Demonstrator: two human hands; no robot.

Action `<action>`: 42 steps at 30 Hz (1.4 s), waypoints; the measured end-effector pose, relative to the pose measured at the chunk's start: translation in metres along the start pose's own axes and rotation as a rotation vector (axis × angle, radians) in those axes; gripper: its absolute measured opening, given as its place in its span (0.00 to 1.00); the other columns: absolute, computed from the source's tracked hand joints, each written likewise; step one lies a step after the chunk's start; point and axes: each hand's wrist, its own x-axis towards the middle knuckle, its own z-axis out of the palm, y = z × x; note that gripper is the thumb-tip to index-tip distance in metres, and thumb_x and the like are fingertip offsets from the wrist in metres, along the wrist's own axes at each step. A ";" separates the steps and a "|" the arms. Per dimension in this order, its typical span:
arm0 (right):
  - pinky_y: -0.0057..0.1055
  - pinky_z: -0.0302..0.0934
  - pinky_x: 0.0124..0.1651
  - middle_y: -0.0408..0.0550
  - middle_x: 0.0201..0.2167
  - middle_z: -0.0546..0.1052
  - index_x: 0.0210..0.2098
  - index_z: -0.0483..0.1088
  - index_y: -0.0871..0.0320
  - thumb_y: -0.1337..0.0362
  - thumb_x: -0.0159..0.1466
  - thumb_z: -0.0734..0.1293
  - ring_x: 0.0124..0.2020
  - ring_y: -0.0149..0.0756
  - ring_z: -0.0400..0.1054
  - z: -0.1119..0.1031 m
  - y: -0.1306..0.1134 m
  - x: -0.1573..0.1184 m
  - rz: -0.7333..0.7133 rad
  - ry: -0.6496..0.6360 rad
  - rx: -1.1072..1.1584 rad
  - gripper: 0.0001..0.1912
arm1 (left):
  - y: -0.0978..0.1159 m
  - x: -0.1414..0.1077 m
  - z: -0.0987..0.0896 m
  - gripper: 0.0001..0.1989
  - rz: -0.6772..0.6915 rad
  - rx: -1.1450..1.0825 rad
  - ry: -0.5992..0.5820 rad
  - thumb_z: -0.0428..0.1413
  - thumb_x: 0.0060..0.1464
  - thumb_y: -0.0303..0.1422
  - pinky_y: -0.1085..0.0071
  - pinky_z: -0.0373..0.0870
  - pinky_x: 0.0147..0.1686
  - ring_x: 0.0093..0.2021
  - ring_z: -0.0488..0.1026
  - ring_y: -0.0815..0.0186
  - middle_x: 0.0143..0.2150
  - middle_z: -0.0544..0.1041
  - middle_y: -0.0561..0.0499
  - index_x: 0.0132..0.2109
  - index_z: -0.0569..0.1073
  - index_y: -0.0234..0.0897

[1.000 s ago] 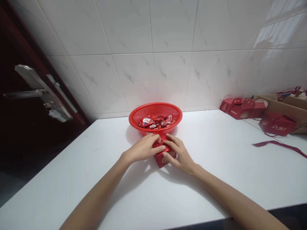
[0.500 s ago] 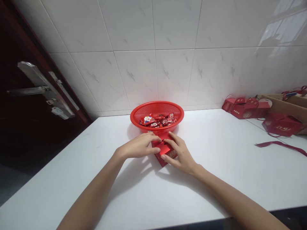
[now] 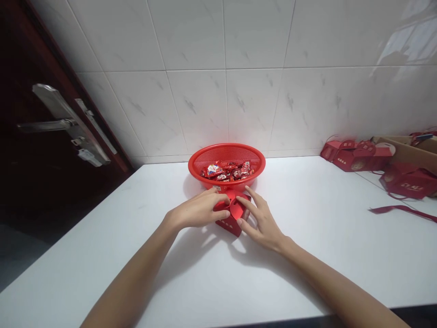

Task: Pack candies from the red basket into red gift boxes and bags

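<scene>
A small red paper candy box (image 3: pixel 231 225) with printed lettering sits on the white table in front of the basket. Its top flaps stand up in the middle, one of them rounded with a slot. My left hand (image 3: pixel 198 209) grips the flap on the left, thumb in front and curled fingers behind. From the other side, my right hand (image 3: pixel 262 224) holds the right flap between thumb and fingers. Just behind the box is a red plastic basket (image 3: pixel 191 166) of wrapped candies (image 3: pixel 235 172). My fingers hide part of the box top.
Several red candy boxes (image 3: pixel 362 158) stand at the right by the wall, next to a cardboard carton (image 3: pixel 403 149). A dark red ribbon (image 3: pixel 406 208) lies near them. A dark door (image 3: pixel 30 173) is on the left, and a tiled wall (image 3: pixel 252 105) backs the table (image 3: pixel 327 237).
The box has turned a little between my hands, showing more of its lettered front side. Its flaps stand more upright. The view has shifted slightly.
</scene>
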 end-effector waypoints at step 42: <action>0.56 0.64 0.62 0.62 0.67 0.64 0.70 0.55 0.51 0.49 0.66 0.68 0.66 0.54 0.62 -0.018 0.007 0.009 -0.120 -0.035 0.001 0.37 | -0.001 0.007 0.003 0.17 0.126 -0.069 0.051 0.61 0.54 0.40 0.64 0.66 0.41 0.45 0.69 0.58 0.48 0.73 0.49 0.49 0.68 0.41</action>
